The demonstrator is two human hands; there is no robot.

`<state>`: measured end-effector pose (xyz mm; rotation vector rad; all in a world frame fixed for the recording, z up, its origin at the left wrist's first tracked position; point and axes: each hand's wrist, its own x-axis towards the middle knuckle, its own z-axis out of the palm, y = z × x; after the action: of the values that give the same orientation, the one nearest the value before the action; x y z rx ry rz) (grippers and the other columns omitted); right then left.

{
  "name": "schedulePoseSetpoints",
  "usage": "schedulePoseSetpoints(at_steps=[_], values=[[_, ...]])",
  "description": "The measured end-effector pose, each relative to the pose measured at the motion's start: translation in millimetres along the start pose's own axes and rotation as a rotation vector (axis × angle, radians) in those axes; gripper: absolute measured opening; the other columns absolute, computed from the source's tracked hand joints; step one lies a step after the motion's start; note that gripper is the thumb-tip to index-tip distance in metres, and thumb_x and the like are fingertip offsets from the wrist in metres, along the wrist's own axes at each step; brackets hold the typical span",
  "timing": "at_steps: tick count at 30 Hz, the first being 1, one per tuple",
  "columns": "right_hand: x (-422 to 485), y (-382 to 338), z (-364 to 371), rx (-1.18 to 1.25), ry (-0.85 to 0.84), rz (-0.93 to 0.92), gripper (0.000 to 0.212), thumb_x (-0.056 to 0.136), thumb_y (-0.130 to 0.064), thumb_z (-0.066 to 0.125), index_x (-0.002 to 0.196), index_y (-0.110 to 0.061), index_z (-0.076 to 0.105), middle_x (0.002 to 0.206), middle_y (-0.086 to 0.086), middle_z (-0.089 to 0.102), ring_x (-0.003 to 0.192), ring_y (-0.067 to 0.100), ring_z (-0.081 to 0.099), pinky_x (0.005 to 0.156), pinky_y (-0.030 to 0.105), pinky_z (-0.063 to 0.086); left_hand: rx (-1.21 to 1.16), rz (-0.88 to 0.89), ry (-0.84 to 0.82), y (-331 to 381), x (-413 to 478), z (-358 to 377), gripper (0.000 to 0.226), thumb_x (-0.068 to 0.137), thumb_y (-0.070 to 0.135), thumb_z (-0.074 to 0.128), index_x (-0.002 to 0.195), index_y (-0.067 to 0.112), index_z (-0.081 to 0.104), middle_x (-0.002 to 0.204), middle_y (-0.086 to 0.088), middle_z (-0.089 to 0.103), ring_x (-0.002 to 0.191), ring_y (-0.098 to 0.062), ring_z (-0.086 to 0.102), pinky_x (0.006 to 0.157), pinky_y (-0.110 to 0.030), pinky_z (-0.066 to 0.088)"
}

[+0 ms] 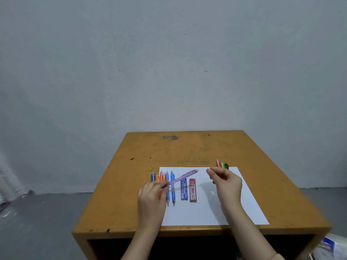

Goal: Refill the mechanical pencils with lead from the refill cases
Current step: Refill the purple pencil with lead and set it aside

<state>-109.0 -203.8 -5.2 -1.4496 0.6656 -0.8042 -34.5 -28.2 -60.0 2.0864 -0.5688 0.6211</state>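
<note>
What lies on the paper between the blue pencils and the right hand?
The blue refill case and the red refill case, side by side, in the head view.

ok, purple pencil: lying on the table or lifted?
Lifted. The left hand grips the purple pencil slanted over the blue pencils.
</note>
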Motion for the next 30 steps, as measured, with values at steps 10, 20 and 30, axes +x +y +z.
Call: schedulePoseSetpoints(at_steps=[10,20,30], values=[[3.5,27.1,3.9,-0.442,-0.187,-0.038,0.008,0.080,-0.006,0.073,0.086,-0.011,0.075,0.075,-0.008,0.067,0.072,-0.004,0.060,0.058,0.001,0.040,0.079,0.102,0.023,-3.3,-2.4,1.7,0.026,0.068,0.009,0.083,0.091,0.014,0.073,0.089,0.005,0.071,0.084,-0.010,0.064,0.073,-0.026,0.041],[-0.6,32.7,7.3,-0.538,-0.229,-0.170,0.019,0.082,-0.003,0.065,0.090,-0.017,0.075,0.076,-0.008,0.067,0.074,-0.001,0.061,0.067,0.007,0.048,0.073,0.082,0.043,-3.9,-1.2,1.9,0.023,0.068,0.006,0.082,0.088,0.015,0.073,0.087,0.006,0.069,0.085,-0.005,0.057,0.075,-0.026,0.038],[-0.9,31.7,-3.0,-0.186,-0.208,-0.074,0.025,0.081,0.002,0.069,0.099,-0.014,0.073,0.088,-0.007,0.071,0.085,0.005,0.065,0.067,0.006,0.048,0.084,0.069,0.027,-1.8,-0.3,0.8,0.023,0.068,0.005,0.082,0.087,0.015,0.074,0.087,0.005,0.070,0.084,-0.011,0.062,0.074,-0.028,0.039]])
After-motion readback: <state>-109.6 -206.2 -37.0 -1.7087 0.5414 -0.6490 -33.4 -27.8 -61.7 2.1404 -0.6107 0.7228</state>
